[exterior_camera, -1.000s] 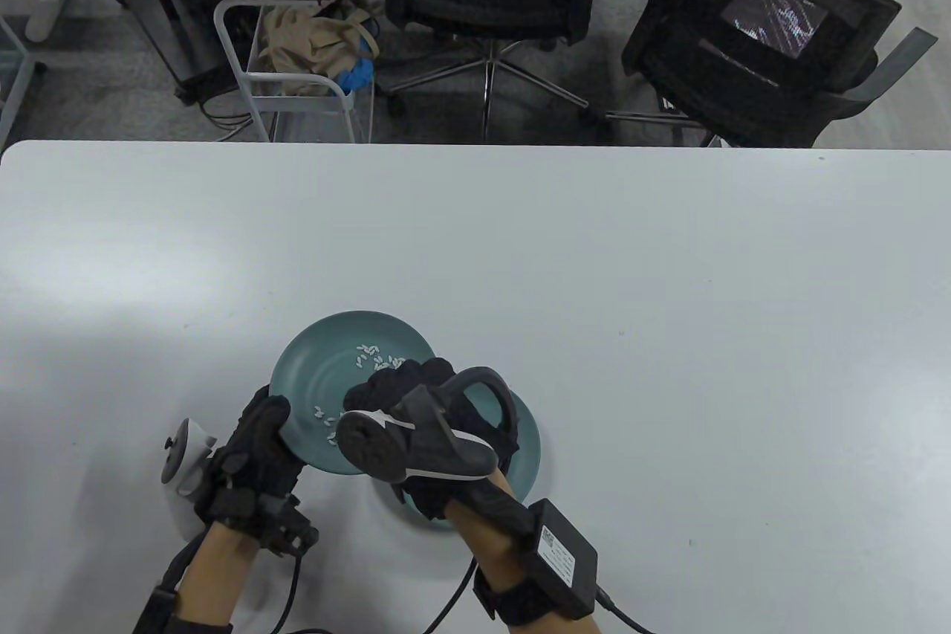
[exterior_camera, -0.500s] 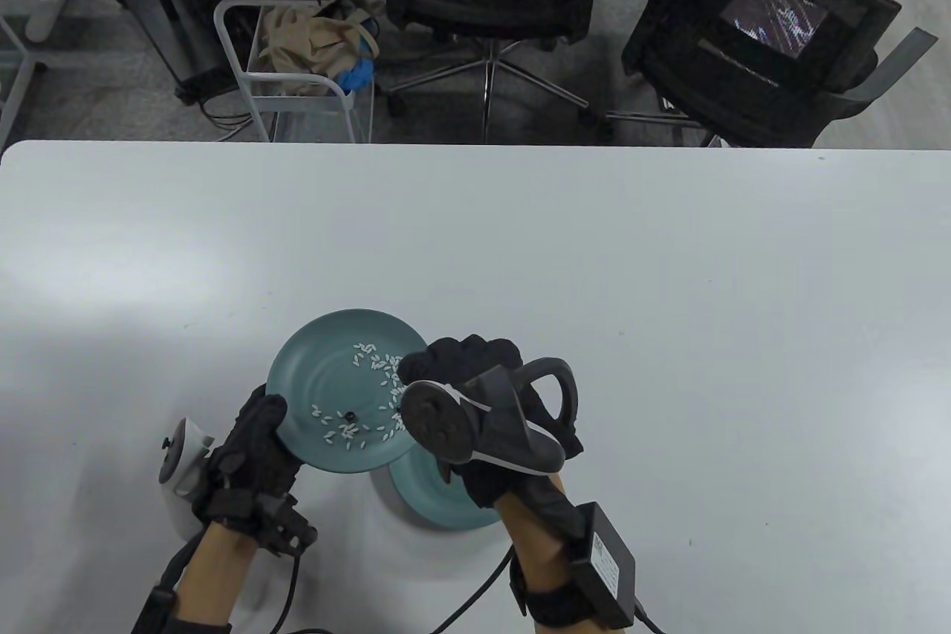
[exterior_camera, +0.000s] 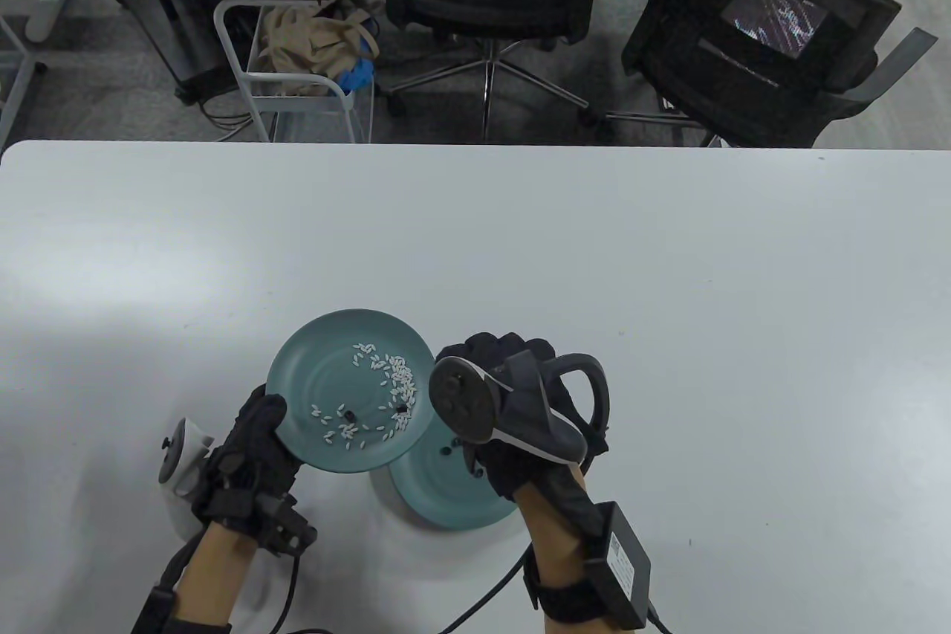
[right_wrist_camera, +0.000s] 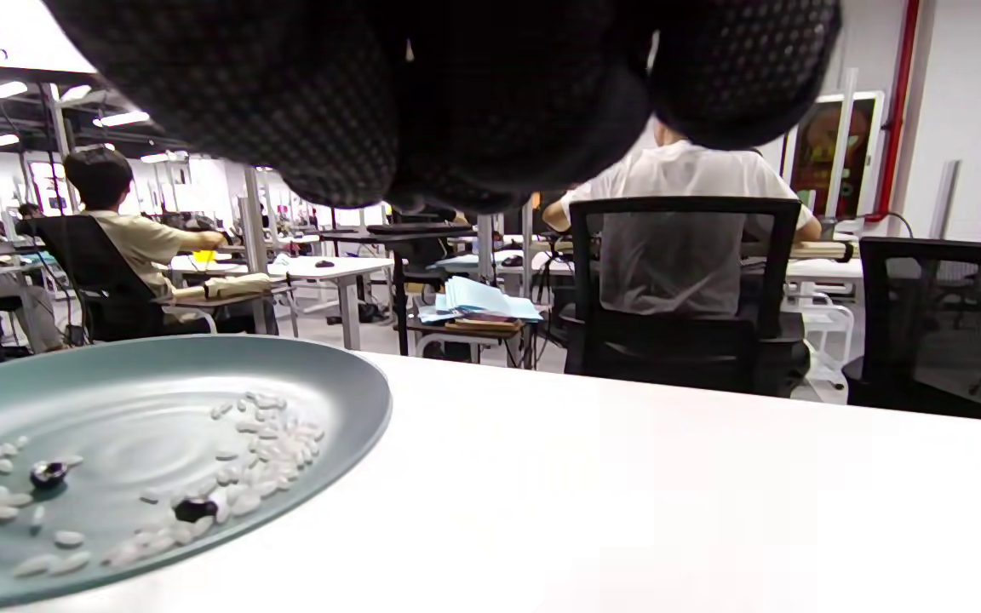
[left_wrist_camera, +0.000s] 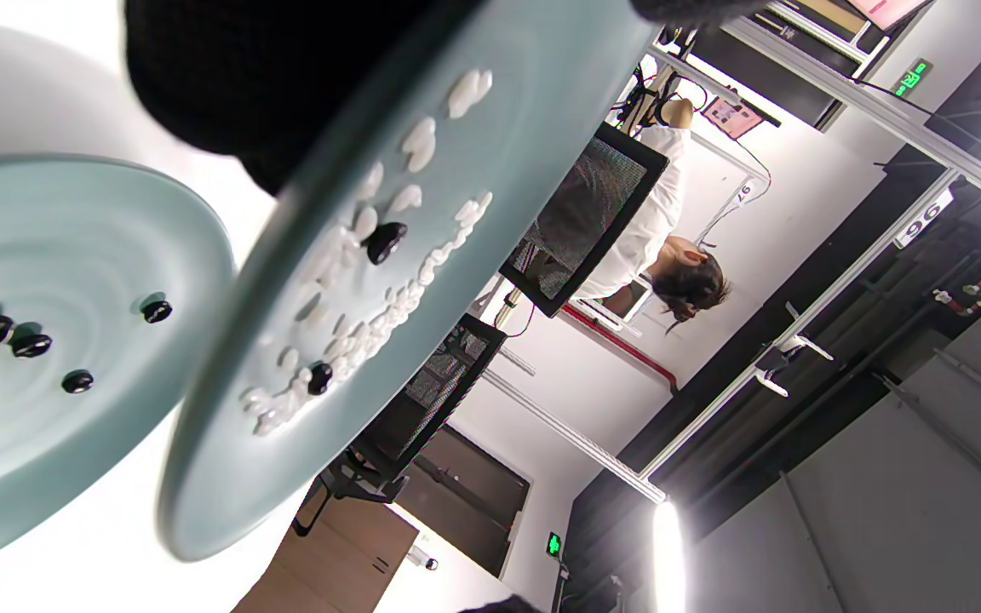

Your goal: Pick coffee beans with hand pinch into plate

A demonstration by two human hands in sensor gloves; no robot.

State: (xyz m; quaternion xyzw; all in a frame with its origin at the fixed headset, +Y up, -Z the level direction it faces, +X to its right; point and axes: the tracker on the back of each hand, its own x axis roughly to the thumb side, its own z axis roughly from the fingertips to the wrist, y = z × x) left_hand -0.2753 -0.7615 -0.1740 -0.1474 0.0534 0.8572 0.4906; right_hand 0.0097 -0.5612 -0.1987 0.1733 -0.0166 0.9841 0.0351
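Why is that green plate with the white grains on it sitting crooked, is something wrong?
The left hand grips the upper plate by its rim, lifted and tilted over the lower plate. Nothing looks spilled; two dark coffee beans remain among the white grains.

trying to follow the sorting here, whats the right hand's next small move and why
Probably lower the right hand over the lower plate and release, if it pinches a bean; its fingertips are hidden. The upper plate, held by the left hand, still carries two coffee beans among white grains.

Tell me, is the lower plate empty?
No. The lower plate holds four dark coffee beans, plain in the left wrist view.
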